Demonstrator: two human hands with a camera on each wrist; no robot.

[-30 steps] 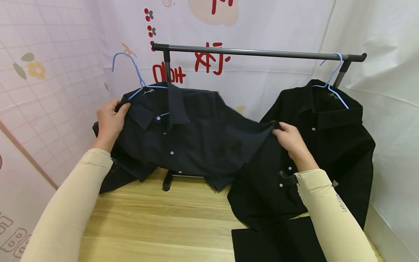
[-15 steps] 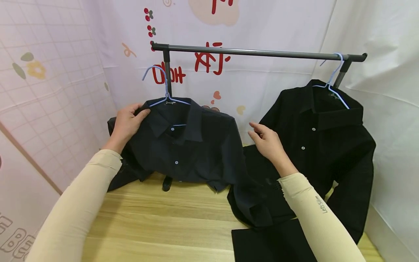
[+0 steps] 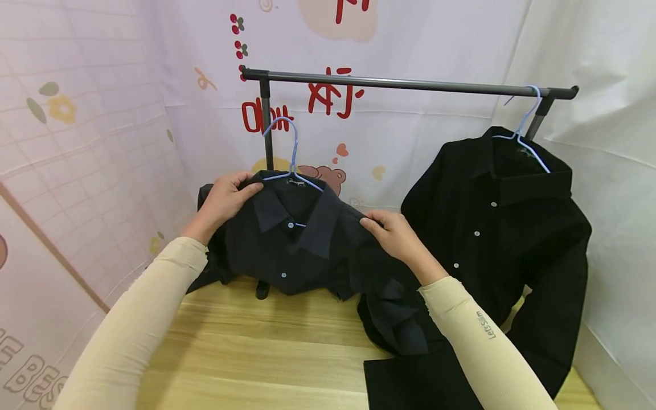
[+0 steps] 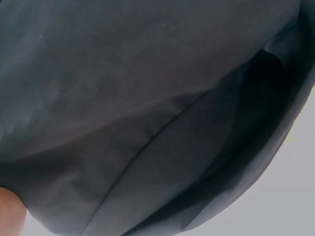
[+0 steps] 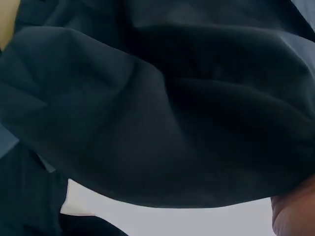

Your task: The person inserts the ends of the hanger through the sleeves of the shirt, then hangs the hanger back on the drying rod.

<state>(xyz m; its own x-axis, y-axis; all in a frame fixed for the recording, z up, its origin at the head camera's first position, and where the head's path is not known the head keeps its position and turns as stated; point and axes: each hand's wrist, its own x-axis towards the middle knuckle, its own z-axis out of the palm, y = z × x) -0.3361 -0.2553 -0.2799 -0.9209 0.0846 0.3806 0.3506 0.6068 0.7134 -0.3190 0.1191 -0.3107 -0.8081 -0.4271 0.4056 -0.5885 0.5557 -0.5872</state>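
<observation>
A dark button-up shirt (image 3: 266,245) on a blue wire hanger (image 3: 295,149) is held up between both hands in the head view. My left hand (image 3: 224,200) pinches its shoulder beside the collar, thumb in front. At the opposite shoulder my right hand (image 3: 393,234) pinches the cloth. The hanger's hook stands free below the rail, while one sleeve trails down to the right. Dark cloth (image 4: 123,98) fills most of the left wrist view, with a fingertip at the lower left. In the right wrist view, folded cloth (image 5: 147,123) hides most of that hand.
A grey garment rack's rail (image 3: 410,84) spans the back. From its right end hangs a second black shirt (image 3: 533,228) on a blue hanger. A black flat piece (image 3: 405,381) lies at the front right of the wooden table (image 3: 246,359).
The right hand has let go of the sleeve, moved left and taken hold of the shirt's shoulder. The left hand has carried the shirt and hanger rightward and down.
</observation>
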